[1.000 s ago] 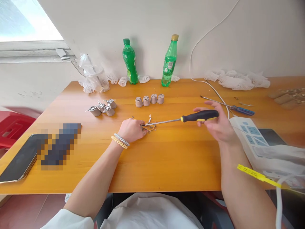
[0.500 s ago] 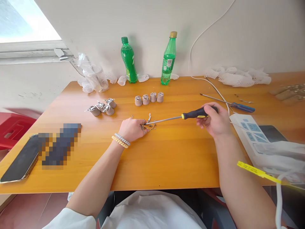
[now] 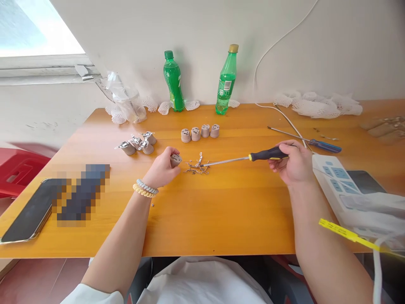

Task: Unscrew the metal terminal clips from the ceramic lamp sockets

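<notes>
Left grip [image 3: 163, 169] wraps one socket [image 3: 176, 160] by its sides, leaving the slotted face exposed. Right grip [image 3: 292, 164] clasps the screwdriver [image 3: 258, 156] by its handle, so the tip reaches the metal parts [image 3: 201, 162]. Beyond, four sockets [image 3: 205, 132] stand in a row, presumably kept separate from the strip-topped cluster [image 3: 146, 148].

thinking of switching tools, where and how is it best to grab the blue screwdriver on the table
Probably by the blue handle, coming down from above. The screwdriver lies flat, its thick handle to the right and its thin shaft running left, so the handle offers the fuller hold. The power strip sits close on the near side, making a low approach from there look cramped.
</notes>
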Motion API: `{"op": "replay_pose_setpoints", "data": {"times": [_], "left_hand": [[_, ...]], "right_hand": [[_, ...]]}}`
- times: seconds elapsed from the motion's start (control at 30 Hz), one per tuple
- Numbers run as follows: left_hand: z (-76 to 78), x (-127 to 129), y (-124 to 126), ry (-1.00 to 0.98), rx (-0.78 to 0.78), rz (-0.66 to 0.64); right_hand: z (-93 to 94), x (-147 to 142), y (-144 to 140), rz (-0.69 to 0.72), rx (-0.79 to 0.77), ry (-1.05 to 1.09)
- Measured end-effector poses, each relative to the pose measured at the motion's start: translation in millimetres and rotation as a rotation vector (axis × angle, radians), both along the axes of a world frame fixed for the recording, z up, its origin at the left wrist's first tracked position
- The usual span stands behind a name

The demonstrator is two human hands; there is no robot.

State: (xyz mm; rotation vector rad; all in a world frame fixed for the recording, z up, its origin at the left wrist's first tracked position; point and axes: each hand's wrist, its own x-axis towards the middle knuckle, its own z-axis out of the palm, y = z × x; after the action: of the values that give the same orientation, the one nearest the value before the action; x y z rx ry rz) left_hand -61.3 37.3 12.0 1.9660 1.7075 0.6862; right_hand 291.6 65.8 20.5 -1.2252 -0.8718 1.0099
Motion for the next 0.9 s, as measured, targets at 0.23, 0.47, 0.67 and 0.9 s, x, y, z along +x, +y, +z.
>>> {"op": "replay_pose_setpoints", "data": {"times": [0.23,0.47,0.67,0.9], "left_hand": [[-8.1,-5.0,1.8,-0.189,0.185,0.002],[-12.1,-10.9,45.2,-0.356,0.024,0.453],[-10.0,1.9,75.5,0.062,-0.034,0.497],[-26.7,-0.8,92.5,0.053,0.010,0.408]], "right_hand": [[-3.6,-0.6,-1.0,0.001,-0.022,0.036],[-12.5,0.5,1.9,0.051,-0.032,0.062],[-17.6,1.8,2.8,0.066,-0.025,0.071],[-19.6,-1.4,2.9,0.010,0.005,0.100]]}}
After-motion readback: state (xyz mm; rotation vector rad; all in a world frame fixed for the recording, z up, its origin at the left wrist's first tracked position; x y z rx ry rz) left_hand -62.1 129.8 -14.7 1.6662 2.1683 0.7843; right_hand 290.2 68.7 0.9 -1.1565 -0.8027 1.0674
